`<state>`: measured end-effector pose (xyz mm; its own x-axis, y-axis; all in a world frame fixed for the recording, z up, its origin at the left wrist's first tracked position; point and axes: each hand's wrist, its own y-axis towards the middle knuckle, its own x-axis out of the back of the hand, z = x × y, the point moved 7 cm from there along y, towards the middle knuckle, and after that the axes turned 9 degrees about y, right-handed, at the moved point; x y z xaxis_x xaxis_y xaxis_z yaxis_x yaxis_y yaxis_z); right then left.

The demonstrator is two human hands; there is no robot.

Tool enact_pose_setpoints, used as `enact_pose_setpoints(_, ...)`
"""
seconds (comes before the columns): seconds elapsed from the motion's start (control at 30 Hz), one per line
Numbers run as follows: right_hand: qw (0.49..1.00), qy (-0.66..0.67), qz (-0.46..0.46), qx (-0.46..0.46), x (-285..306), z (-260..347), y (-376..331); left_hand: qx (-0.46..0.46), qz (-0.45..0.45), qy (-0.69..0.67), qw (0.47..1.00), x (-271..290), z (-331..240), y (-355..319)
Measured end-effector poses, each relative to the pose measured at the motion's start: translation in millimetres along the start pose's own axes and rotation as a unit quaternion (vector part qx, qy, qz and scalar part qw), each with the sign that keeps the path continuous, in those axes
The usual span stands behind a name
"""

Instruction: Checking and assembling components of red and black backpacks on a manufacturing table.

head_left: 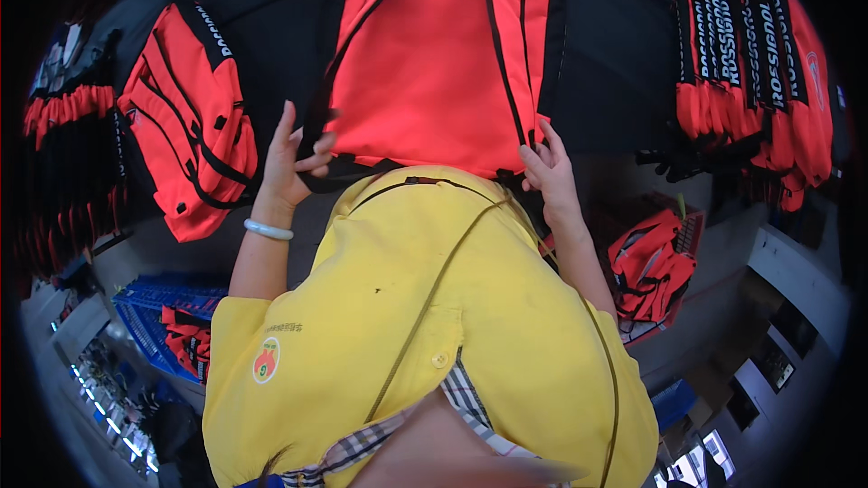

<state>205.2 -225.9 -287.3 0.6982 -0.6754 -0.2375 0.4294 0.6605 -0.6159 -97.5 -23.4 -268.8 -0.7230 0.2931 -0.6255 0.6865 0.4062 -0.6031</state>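
Red bag [425,72] at near edge of surface [615,81], probably for easy reach. Left hand [301,163]: fingers apart beside strap [319,113]; right hand [550,172]: at bag corner, grip unclear.

A bag [425,81] lies on the table [615,63] before the person [389,262] — left hand [297,161] at its near left corner, right hand [548,172] at its near right. Left of it lies a second bag [185,117], with a stack [77,163] at far left. A row [750,81] of bags is at far right. Nearer the person, a crate [155,316] with a bundle [187,343] in it sits left; right, a bin [693,230] holds a pile [651,267].
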Motion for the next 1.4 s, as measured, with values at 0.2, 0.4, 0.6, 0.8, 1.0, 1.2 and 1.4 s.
enact_pose_setpoints(0.2,0.977,-0.104,-0.033,0.185,-1.2,12.1,-6.5,-0.17,-0.266,0.422,0.85,32.4,-13.8,-4.0)
enact_pose_setpoints(0.4,0.961,-0.161,-0.072,0.211,-0.9,12.2,-12.2,-0.184,-0.276,0.498,0.801,43.6,1.0,2.1)
enact_pose_setpoints(0.6,0.977,-0.173,-0.114,0.044,46.9,-54.9,-9.5,-0.07,-0.202,0.345,0.914,75.7,50.6,-3.7)
enact_pose_setpoints(0.8,0.98,-0.154,-0.078,0.102,44.6,-51.8,55.7,-0.221,-0.306,0.493,0.784,86.7,22.0,34.4)
enact_pose_setpoints(1.0,0.881,-0.377,-0.126,0.257,27.7,32.5,89.7,-0.25,-0.262,0.406,0.839,56.0,-33.8,75.4)
enact_pose_setpoints(1.2,0.893,-0.354,-0.2,0.192,87.2,-45.0,28.2,-0.243,-0.334,0.526,0.743,113.6,24.1,-13.6)
enact_pose_setpoints(1.4,0.905,-0.282,-0.248,0.201,131.0,-104.3,-11.3,-0.237,-0.459,0.559,0.649,106.8,47.0,-68.8)
